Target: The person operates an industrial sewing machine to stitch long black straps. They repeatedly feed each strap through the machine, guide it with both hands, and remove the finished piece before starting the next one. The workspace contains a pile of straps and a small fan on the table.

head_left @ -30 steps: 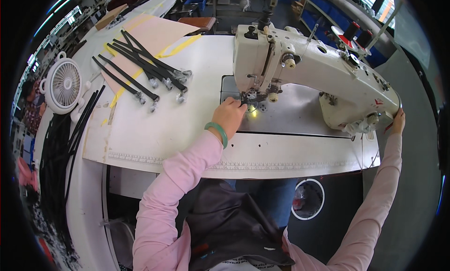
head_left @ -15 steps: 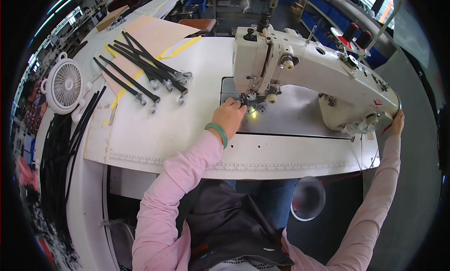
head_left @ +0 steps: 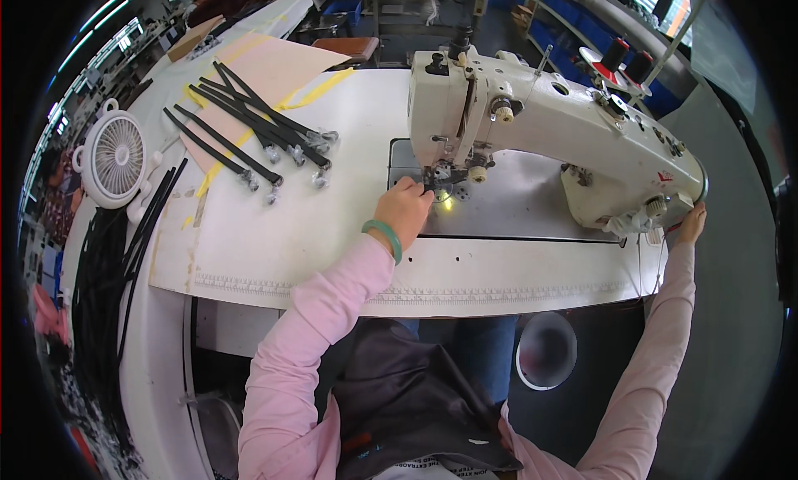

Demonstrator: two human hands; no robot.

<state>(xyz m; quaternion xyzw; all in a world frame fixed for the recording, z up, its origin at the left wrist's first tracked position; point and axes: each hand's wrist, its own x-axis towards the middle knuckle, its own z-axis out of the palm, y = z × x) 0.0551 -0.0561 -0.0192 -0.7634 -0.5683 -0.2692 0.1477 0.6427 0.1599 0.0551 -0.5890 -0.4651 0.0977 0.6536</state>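
A white industrial sewing machine [head_left: 549, 106] stands on the right half of the table. My left hand [head_left: 402, 214], with a green bangle [head_left: 385, 236] at its wrist, is closed in a pinch beside the presser foot [head_left: 440, 177]. Something small and dark shows at those fingertips, too covered to name. At the machine's far right end, my right hand [head_left: 693, 223] curls its fingers against the handwheel [head_left: 706, 183]. A small lamp lights the metal plate [head_left: 515, 201] beneath the needle.
Several black straps [head_left: 258, 118] with plastic-wrapped ends lie at the left on pink sheet material [head_left: 287, 60]. Farther left are a white fan [head_left: 116, 158] and long black strips [head_left: 100, 289] hanging over the edge. Thread cones [head_left: 615, 54] stand behind the machine.
My right hand has slid slightly down along the handwheel. My left hand keeps its place by the presser foot. The whole view has shifted a little.
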